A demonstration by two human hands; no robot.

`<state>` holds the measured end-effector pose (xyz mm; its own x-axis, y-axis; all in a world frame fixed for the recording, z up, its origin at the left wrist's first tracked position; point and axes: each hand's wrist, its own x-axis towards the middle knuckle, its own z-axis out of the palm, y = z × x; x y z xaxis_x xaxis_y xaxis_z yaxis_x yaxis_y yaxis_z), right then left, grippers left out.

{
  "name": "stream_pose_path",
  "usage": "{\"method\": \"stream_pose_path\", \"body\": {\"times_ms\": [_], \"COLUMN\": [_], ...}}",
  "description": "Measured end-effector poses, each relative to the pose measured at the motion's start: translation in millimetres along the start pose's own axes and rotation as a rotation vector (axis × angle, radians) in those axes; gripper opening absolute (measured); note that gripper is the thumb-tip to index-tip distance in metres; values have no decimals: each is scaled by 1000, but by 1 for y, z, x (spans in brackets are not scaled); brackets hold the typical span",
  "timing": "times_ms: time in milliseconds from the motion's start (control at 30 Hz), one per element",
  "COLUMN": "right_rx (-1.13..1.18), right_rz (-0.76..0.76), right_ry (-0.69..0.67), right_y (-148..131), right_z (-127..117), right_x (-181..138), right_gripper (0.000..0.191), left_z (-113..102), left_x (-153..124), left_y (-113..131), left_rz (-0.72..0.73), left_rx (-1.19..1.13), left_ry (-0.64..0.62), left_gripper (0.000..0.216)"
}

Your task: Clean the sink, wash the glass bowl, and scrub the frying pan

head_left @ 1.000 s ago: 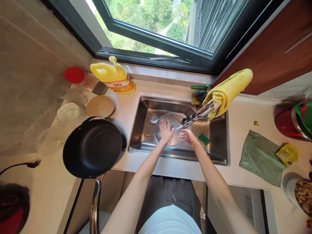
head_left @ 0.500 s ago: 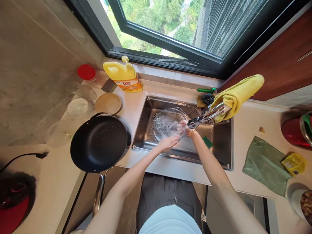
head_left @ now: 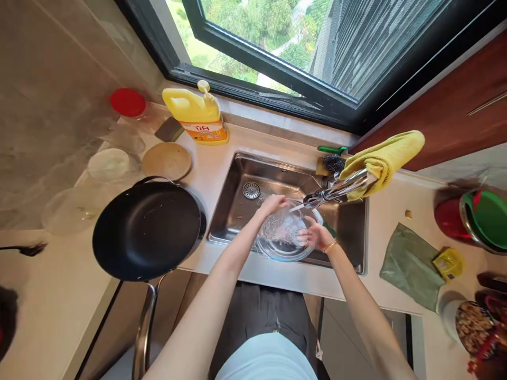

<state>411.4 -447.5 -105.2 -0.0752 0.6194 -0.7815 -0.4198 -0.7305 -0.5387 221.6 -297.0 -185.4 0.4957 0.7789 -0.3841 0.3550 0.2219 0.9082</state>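
Observation:
A clear glass bowl is held over the front of the steel sink, with water in it. My left hand is closed on its far left rim. My right hand grips the right side, its fingers seen against the clear wall and the thumb apart from them. From the chrome faucet a stream of water runs into the bowl. A yellow cloth is draped over the faucet. Partly hidden behind the bowl and my right hand is a green scouring pad.
Left of the sink stand a black frying pan, a wooden plate and a yellow detergent jug. A steel scrubber sits behind the faucet. To the right lie a green cloth bag and a bowl of nuts.
The bowl has moved toward me and right, uncovering the drain. My left hand has shifted from its near side to the far left rim. My right hand has come nearer, out from beneath the faucet.

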Motion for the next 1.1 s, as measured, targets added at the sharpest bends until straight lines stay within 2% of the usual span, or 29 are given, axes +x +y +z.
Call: {"method": "stream_pose_path", "body": {"times_ms": [100,200,300,400,567,667,733,867,967,1100], "right_rx": [55,101,180,263,299,335,366,394,409,396], "right_rz": [67,54,24,-71,-299,-324,-290,-199,-237,-240], "right_ry": [0,57,153,232,176,91,21,-105,-118,-268], "right_y": [6,9,15,25,39,40,39,32,21,-1], "right_z": [-15,-29,-39,-41,-31,-21,-14,6,25,50], "right_x": [-27,-48,-59,-59,-35,-12,6,45,78,115], "right_gripper": [60,63,68,73,75,76,74,57,40,32], "left_z": [33,49,46,37,33,27,16,-13,-29,-47], "left_x": [9,8,-3,-23,-72,-95,-105,-122,-138,-163], "left_y": [15,21,17,5,-13,-12,-4,22,40,48], "left_rz": [8,-24,-89,-156,-223,-267,-301,-376,-393,-462], "left_rx": [-78,-186,-324,-485,-759,-993,-1039,-788,-633,-637], "left_ry": [-100,-206,-302,-320,-278,-192,-100,94,250,388], "left_gripper": [19,17,15,27,53,67,78,88,93,92]}}
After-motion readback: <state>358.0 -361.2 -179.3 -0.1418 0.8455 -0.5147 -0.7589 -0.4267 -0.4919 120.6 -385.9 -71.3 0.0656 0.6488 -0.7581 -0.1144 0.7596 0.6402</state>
